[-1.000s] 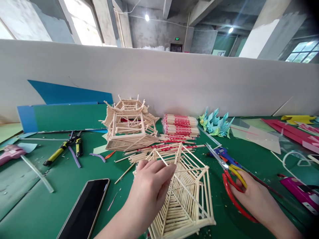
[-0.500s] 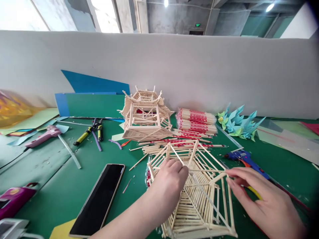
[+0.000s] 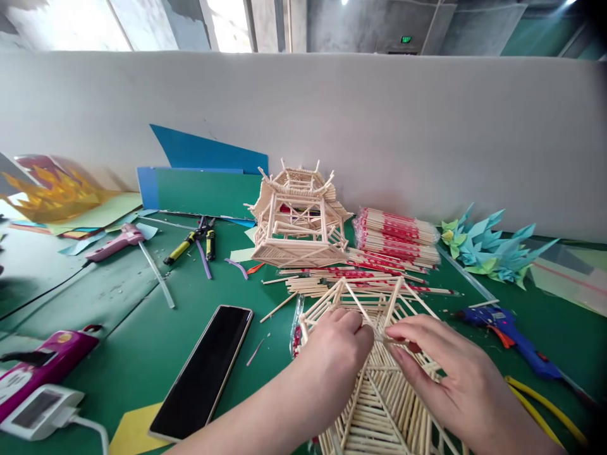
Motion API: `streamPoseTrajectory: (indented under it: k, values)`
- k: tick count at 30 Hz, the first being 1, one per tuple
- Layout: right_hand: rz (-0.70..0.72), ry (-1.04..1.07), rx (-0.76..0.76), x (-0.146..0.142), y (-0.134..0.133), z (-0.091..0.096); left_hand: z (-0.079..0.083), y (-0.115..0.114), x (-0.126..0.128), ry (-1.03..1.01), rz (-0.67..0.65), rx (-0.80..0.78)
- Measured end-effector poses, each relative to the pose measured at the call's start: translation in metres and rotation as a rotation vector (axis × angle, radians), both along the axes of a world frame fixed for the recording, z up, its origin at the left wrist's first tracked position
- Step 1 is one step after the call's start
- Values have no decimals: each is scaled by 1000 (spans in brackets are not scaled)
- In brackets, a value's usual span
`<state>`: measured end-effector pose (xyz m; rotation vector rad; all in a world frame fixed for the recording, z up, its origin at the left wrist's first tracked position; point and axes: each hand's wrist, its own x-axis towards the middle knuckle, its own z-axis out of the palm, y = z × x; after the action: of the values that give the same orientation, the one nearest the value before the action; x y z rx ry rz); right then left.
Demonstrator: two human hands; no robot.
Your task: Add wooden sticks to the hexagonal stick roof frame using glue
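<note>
Pinching a thin, pale wooden stick (image 3: 397, 342) in right-hand fingers (image 3: 410, 329), over a pale, many-sided wooden-stick frame (image 3: 379, 404) at 6 o'clock on the green tabletop (image 3: 142, 354). Arching left-hand fingers (image 3: 353, 321) beside them at 9 o'clock, over it; cannot tell their grip.

A green-topped table (image 3: 135, 363) spreads in front of me, a dark seam crossing its left half, its surface shining pale toward the left edge. Along the far edge runs a plain greyish-white partition (image 3: 379, 120). Over its top I can see a bare grey wall (image 3: 360, 28), a lit green sign (image 3: 406, 39) and, toward the table's right end, green wall (image 3: 540, 31). Daylight glares through a window (image 3: 230, 25) left of centre; a lamp (image 3: 344, 2) glows high up.
</note>
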<state>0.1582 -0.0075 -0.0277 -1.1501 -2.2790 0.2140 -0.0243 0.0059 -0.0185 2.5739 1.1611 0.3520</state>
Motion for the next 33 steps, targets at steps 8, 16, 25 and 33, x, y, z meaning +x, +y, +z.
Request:
streamPoseTrajectory:
  k: [8,16,25,33]
  values:
    - [2,-17,-2,1,2,-5,4,2,0,20,-13,-30]
    - [-11,-2,0,-1,2,-5,1,2,0,8,-7,-39]
    - [-73,-36,-136,7,0,5,-8,5,3,-29,22,25]
    - [-116,-60,-225,3,-1,13,-6,5,3,-30,36,69]
